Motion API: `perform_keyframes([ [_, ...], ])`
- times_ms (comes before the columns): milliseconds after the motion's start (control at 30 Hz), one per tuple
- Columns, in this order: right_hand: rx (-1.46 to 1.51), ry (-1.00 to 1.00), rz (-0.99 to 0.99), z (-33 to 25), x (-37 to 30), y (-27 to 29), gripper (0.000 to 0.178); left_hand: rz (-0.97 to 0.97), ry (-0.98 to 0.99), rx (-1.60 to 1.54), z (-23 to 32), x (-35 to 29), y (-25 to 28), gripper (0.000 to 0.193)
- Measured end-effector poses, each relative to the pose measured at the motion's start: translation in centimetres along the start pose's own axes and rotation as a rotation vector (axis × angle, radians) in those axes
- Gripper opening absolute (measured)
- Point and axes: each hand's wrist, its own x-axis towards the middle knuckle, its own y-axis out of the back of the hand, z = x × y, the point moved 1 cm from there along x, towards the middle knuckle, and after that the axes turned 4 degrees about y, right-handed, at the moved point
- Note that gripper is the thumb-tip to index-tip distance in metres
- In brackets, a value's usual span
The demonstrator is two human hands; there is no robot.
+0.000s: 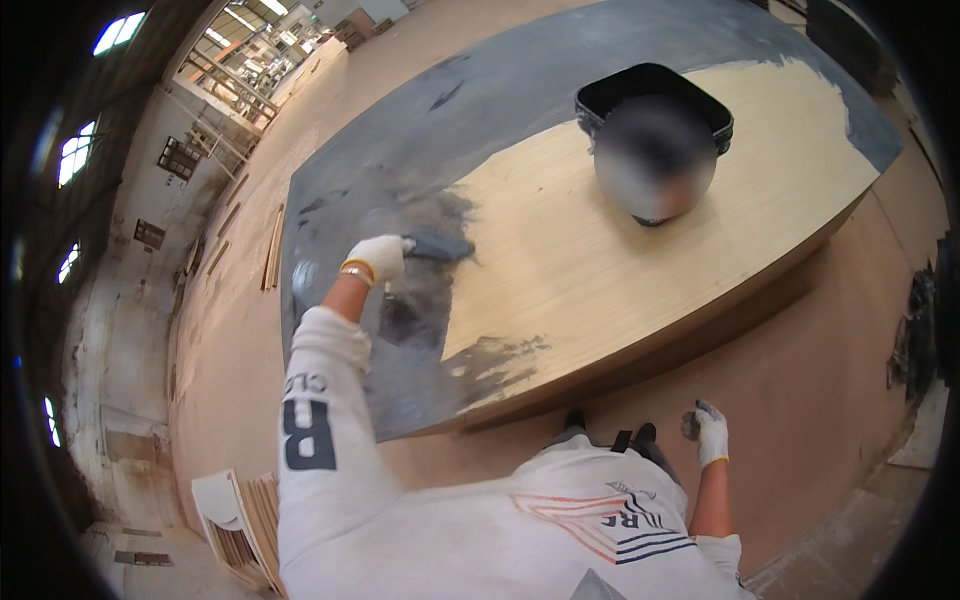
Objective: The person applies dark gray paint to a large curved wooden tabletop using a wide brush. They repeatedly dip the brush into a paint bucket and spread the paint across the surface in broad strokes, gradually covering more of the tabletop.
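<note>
My left hand (376, 262), in a white glove, is closed round the handle of a dark, paint-coated paintbrush (440, 247). The brush lies against a large wooden panel (560, 300), where wet grey paint (420, 215) meets the bare pale wood. Dark dry streaks (495, 362) run onto the wood near the panel's front edge. Down by my right side, apart from the panel, hangs my right hand (711, 435). Its white glove has dark-stained fingertips, loosely spread, and I make out no tool in it.
A black bucket (655, 80) stands on the bare wood at the far side, its front blurred. Wood strips (273, 248) lie on the floor to the left. Stacked panels (250, 520) lean at the lower left. Dark bundled material (912, 330) is at the right rim.
</note>
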Motion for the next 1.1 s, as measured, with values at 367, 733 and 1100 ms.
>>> perform_keyframes([
  [367,0.016,-0.026,-0.015,0.7,0.9,1.2,0.039,-0.062,0.016,0.015,1.7,-5.6,-2.5,0.06],
  [733,-0.1,-0.015,-0.124,-0.9,1.4,0.8,0.044,0.014,0.062,-0.086,2.8,-5.2,-3.1,0.055],
  [1100,-0.216,0.011,-0.208,-0.6,2.5,-1.5,0.04,0.126,0.016,-0.017,2.9,-3.2,-2.0,0.04],
])
